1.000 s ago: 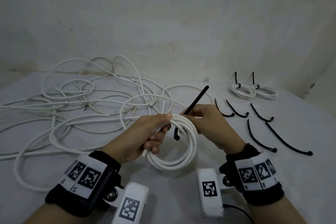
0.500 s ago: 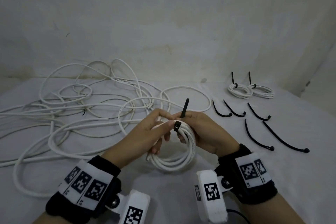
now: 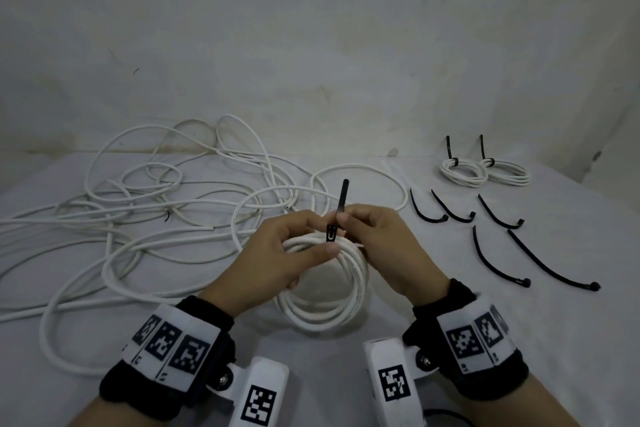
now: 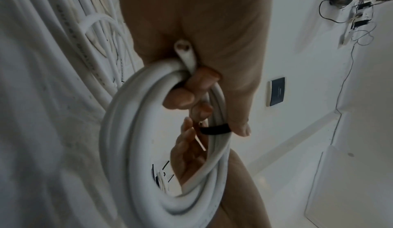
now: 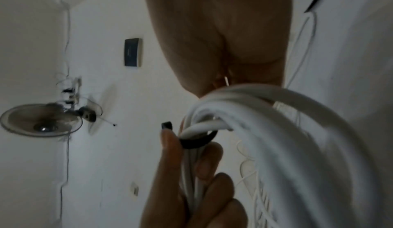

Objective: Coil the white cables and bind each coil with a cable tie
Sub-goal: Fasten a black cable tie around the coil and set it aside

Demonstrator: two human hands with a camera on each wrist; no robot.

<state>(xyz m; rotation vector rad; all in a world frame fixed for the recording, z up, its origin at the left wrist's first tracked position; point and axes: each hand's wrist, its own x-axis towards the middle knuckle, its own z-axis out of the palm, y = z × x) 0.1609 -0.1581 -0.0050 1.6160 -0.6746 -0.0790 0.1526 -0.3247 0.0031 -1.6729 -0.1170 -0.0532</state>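
Note:
A white cable coil [image 3: 332, 308] hangs between both hands above the table. My left hand [image 3: 277, 260] grips its top, fingers curled round the strands [image 4: 187, 97], thumb beside the tie's head. A black cable tie [image 3: 337, 211] wraps the coil's top, seen as a band [image 4: 214, 129] in the left wrist view and a loop [image 5: 197, 141] in the right wrist view. Its tail stands upright through the head. My right hand [image 3: 377, 239] pinches that tail just above the head.
A tangle of loose white cable [image 3: 145, 215] spreads over the left of the grey table [image 3: 519, 322]. Two bound coils [image 3: 485, 172] lie at the back right. Several spare black ties [image 3: 498, 239] lie to the right of my hands.
The tie's tail has gone from slanting free to threaded through its head and standing upright. Both hands closed together at the coil's top; the loop is now tighter.

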